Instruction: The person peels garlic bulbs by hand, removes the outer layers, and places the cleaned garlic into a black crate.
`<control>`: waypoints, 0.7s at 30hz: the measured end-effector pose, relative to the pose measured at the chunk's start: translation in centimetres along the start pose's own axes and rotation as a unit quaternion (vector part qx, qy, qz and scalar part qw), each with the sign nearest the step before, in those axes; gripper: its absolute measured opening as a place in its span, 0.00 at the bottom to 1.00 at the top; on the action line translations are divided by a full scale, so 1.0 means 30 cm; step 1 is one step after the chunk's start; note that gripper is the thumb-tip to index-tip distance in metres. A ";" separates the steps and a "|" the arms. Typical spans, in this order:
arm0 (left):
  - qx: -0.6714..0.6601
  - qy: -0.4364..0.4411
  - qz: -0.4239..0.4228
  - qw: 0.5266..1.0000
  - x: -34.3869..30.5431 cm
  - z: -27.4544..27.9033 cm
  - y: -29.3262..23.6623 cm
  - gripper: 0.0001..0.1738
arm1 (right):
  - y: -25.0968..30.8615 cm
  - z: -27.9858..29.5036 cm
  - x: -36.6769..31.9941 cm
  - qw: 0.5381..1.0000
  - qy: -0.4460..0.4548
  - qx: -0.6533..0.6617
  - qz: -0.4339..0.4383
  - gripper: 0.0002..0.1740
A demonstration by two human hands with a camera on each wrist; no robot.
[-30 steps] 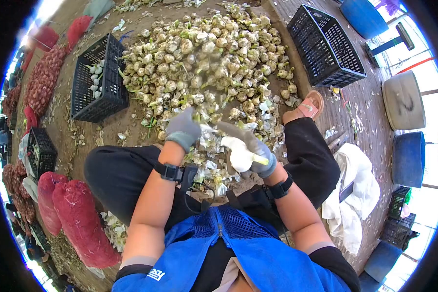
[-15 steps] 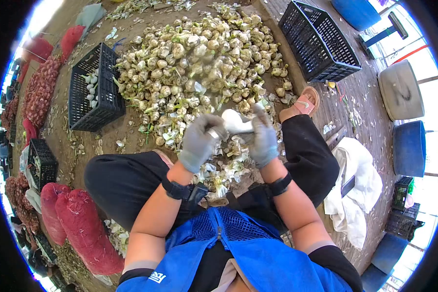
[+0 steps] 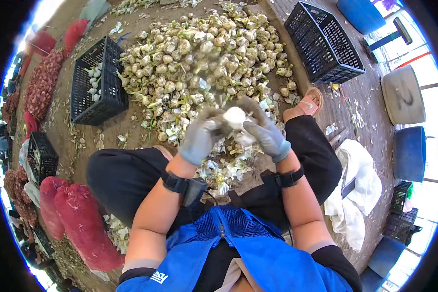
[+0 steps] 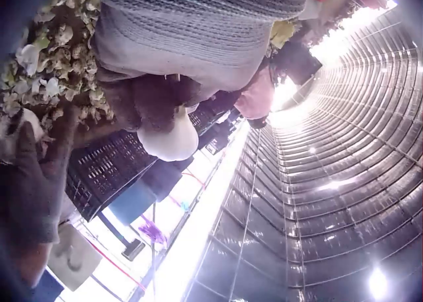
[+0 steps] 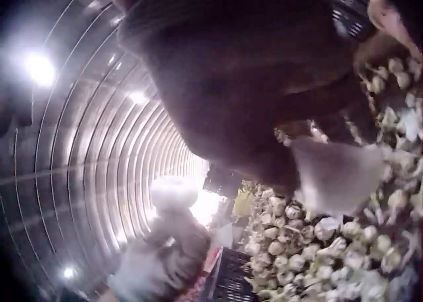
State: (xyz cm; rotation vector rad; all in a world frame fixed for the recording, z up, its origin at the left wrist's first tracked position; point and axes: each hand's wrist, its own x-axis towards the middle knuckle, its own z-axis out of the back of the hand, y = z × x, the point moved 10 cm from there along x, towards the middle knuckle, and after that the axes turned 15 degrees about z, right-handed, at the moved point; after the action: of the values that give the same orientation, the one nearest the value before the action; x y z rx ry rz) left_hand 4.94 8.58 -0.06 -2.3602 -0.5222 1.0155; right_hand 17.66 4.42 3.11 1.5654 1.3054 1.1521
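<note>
A peeled white garlic bulb (image 3: pixel 235 117) sits between the two gloved hands, over the loose skins in front of the lap. My left hand (image 3: pixel 202 137) grips it in curled fingers; in the left wrist view the bulb (image 4: pixel 170 140) sticks out below the grey glove. My right hand (image 3: pixel 267 132) is close on its other side, thumb and fingers bent together. In the right wrist view a pale papery piece of garlic skin (image 5: pixel 337 176) hangs from that hand's fingers. Beyond the hands lies a heap of unpeeled garlic (image 3: pixel 165 73).
A black crate (image 3: pixel 98 104) with several white bulbs stands at the left of the heap, and another black crate (image 3: pixel 326 46) at the right. Red mesh sacks (image 3: pixel 85 224) lie at the left. Shed skins (image 3: pixel 224 173) litter the ground between the legs; a white cloth (image 3: pixel 355 190) lies at the right.
The white bulb has passed from the right hand to the left. The left hand came back from near the heap, and both hands now meet in front of the lap.
</note>
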 end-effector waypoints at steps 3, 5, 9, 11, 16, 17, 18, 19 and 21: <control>-0.007 0.028 0.039 0.999 0.022 -0.050 0.043 0.13 | 0.014 -0.016 0.021 1.000 -0.015 0.007 0.008 0.27; -0.020 0.007 0.024 0.999 0.010 -0.029 0.020 0.15 | -0.058 0.137 0.020 0.992 -0.126 0.027 0.002 0.27; -0.063 -0.029 -0.032 0.997 0.037 0.091 -0.060 0.15 | -0.171 0.443 0.040 0.940 -0.322 0.078 -0.086 0.19; -0.096 -0.070 -0.074 0.990 0.031 0.164 -0.089 0.15 | -0.490 0.692 -0.031 0.941 -0.299 -0.019 -0.157 0.13; -0.120 -0.088 -0.091 0.985 0.021 0.200 -0.109 0.15 | -0.821 0.874 -0.320 0.663 0.031 -0.546 -0.511 0.24; -0.109 -0.101 -0.076 0.986 0.027 0.197 -0.102 0.15 | -0.888 0.865 -0.367 0.666 0.060 -0.529 -0.522 0.28; -0.098 -0.114 -0.062 0.987 0.033 0.198 -0.093 0.15 | -0.926 0.844 -0.415 0.667 0.089 -0.513 -0.533 0.33; -0.094 -0.103 -0.055 0.989 0.042 0.196 -0.081 0.16 | -0.903 0.787 -0.419 0.689 0.067 -0.508 -0.513 0.35; -0.087 -0.108 -0.046 0.989 0.060 0.207 -0.051 0.16 | -0.883 0.717 -0.400 0.692 0.046 -0.506 -0.513 0.43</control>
State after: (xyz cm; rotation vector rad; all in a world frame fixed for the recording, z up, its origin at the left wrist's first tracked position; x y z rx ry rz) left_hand 1.23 12.62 -3.81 -2.3618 -0.8238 1.2340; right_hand 30.12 -3.24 -29.96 -0.1195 0.9893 0.8657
